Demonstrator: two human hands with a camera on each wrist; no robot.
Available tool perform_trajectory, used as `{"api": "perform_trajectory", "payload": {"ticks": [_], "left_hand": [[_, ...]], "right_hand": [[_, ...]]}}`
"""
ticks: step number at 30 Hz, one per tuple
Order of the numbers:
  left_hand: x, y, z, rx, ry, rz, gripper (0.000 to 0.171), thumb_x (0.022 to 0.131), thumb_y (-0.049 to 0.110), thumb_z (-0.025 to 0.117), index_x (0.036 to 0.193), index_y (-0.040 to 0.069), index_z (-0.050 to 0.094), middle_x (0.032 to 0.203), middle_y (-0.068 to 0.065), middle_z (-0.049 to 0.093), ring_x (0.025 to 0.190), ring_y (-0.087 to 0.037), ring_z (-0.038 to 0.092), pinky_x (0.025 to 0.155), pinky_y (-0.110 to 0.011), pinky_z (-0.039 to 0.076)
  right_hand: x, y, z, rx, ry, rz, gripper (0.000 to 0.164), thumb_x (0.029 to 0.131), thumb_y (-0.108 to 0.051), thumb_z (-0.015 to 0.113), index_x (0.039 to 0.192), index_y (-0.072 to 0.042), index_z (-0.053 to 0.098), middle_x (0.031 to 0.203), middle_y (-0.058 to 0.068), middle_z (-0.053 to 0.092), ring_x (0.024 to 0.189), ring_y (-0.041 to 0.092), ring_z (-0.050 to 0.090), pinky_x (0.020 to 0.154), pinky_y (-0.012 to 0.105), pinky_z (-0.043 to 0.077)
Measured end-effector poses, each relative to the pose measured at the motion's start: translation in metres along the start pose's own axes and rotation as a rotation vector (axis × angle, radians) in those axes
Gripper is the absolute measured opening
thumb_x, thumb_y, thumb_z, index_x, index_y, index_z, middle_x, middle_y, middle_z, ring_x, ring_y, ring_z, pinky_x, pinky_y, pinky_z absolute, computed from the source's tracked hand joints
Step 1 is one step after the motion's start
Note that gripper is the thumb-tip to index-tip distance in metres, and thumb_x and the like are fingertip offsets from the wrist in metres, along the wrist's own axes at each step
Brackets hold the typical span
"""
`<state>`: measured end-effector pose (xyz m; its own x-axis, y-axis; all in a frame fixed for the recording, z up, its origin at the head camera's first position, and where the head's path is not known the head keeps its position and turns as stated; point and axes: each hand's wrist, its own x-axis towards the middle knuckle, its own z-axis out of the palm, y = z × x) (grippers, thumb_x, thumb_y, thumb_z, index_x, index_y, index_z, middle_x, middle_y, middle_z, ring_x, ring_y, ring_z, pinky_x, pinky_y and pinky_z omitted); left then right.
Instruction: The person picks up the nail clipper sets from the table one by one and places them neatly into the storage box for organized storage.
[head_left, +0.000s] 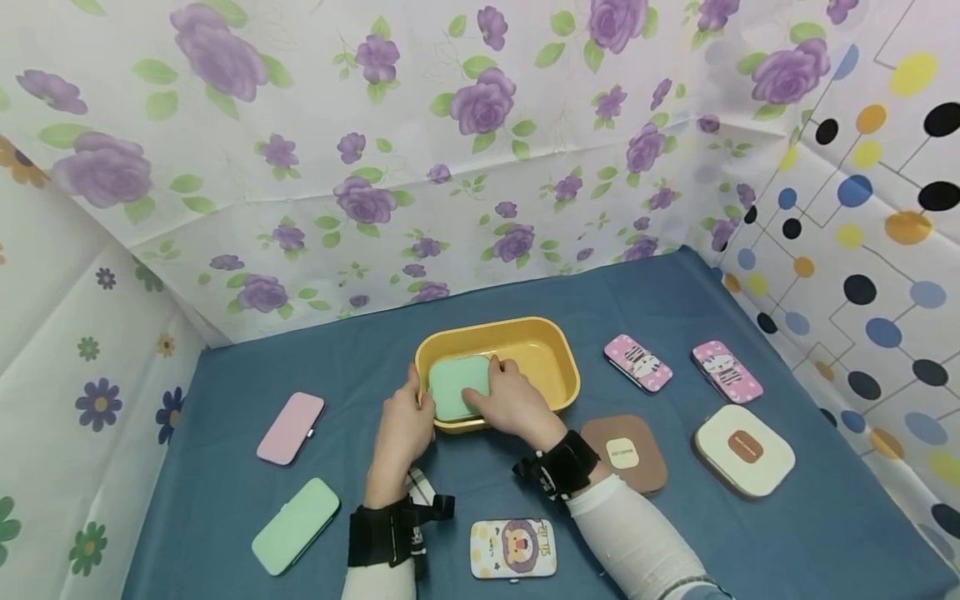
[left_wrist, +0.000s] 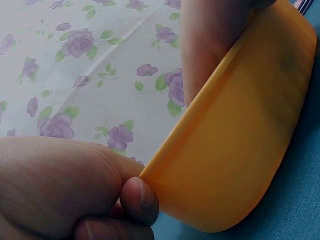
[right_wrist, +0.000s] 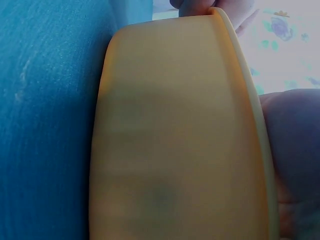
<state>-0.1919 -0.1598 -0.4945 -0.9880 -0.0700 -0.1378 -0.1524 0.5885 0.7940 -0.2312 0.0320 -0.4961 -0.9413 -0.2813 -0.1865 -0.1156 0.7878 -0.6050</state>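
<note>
A yellow plastic basin (head_left: 542,367) sits on the blue cloth. My left hand (head_left: 403,423) pinches its left rim between thumb and fingers, and the left wrist view shows the fingertips at the basin wall (left_wrist: 225,135). Inside the basin's left half lies a mint-green rounded case (head_left: 456,385). My right hand (head_left: 513,402) reaches over the near rim and grips this case, thumb on its top and fingers at its right side. In the right wrist view the basin wall (right_wrist: 170,125) hides the case and most of the right hand (right_wrist: 295,135).
Left of the basin lie a pink case (head_left: 291,428) and a light green case (head_left: 296,527). A lion-print case (head_left: 513,548) is in front. To the right are a brown case (head_left: 637,475), a cream case (head_left: 765,471) and pink cartoon cases (head_left: 638,363). Patterned cloth walls (head_left: 300,167) enclose the table.
</note>
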Motion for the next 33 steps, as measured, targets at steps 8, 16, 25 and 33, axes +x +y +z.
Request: {"api": "perform_trajectory", "payload": {"ticks": [8,16,25,33], "left_hand": [[0.001,0.000,0.001,-0.001,-0.002,-0.005,0.066,0.111,0.013,0.043,0.170,0.001,0.015,0.055,-0.008,0.058,0.043,-0.024,0.055,0.042,-0.033,0.037],[0.000,0.000,0.000,0.004,0.005,0.000,0.066,0.111,0.013,0.042,0.170,0.000,0.015,0.055,-0.008,0.058,0.043,-0.024,0.055,0.042,-0.033,0.037],[0.001,-0.001,0.000,0.004,0.012,0.006,0.066,0.111,0.011,0.043,0.170,-0.001,0.016,0.054,-0.008,0.058,0.042,-0.023,0.054,0.042,-0.033,0.037],[-0.001,0.001,-0.001,-0.007,0.001,-0.013,0.067,0.110,0.011,0.043,0.170,0.001,0.015,0.055,-0.009,0.058,0.043,-0.023,0.054,0.042,-0.032,0.037]], "right_hand": [[-0.004,-0.001,-0.006,-0.036,-0.015,0.000,0.088,0.107,-0.054,0.058,0.166,0.005,0.030,0.160,0.028,0.044,0.137,0.042,0.056,0.106,0.056,0.050],[-0.008,-0.001,-0.015,-0.057,-0.031,-0.024,0.087,0.108,-0.054,0.059,0.166,0.005,0.031,0.161,0.027,0.045,0.143,0.039,0.052,0.112,0.053,0.046],[-0.019,-0.008,-0.030,-0.030,-0.034,-0.089,0.087,0.108,-0.053,0.059,0.166,0.005,0.028,0.165,0.026,0.040,0.151,0.041,0.042,0.119,0.054,0.039],[-0.042,-0.005,-0.059,0.032,-0.066,-0.114,0.089,0.107,-0.057,0.058,0.169,-0.001,0.027,0.167,0.023,0.039,0.153,0.038,0.040,0.120,0.056,0.037]]}}
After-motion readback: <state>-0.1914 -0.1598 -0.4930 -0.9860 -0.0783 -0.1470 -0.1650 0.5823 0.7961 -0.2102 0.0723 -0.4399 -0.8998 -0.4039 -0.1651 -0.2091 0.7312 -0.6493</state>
